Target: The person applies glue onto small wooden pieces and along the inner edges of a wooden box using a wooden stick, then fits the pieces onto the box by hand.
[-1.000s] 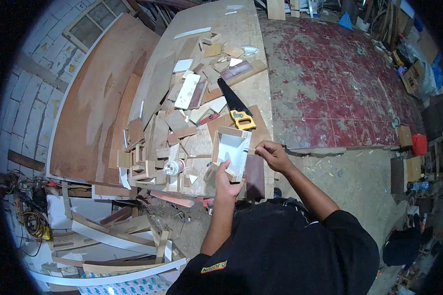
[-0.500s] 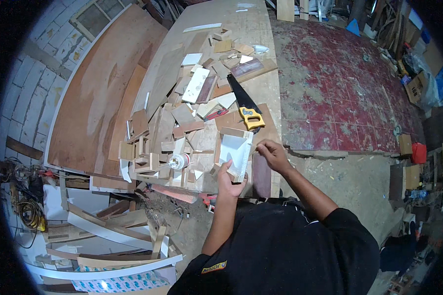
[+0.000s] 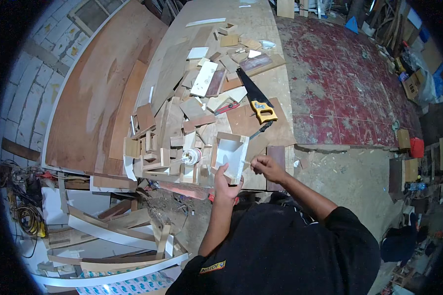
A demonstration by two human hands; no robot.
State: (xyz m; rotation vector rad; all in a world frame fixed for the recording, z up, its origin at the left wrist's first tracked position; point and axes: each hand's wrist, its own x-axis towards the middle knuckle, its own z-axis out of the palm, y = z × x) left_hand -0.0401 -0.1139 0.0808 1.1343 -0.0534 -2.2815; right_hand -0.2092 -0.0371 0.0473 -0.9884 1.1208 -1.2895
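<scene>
My left hand (image 3: 225,186) grips the near end of a small wooden box (image 3: 231,151), white inside with bare wood sides, its thumb over the near edge. My right hand (image 3: 269,169) is closed in a pinch by the box's right side. From its fingertips a thin wooden stick (image 3: 247,163) points at that side; whether it touches cannot be made out. Beyond the box lies a handsaw (image 3: 255,96) with a black blade and yellow handle. Left of the box stands a white glue bottle (image 3: 192,156).
Wood offcuts (image 3: 204,78) crowd the plywood workbench (image 3: 202,12). A red-handled tool (image 3: 227,108) lies among them. A brown board (image 3: 275,167) is at the bench's right edge. Large plywood sheets (image 3: 93,93) lean at the left, and long strips (image 3: 113,233) are stacked at lower left.
The bench things have shifted slightly right in view. My right hand has moved down and nearer to me beside the box, and the thin stick now shows between hand and box.
</scene>
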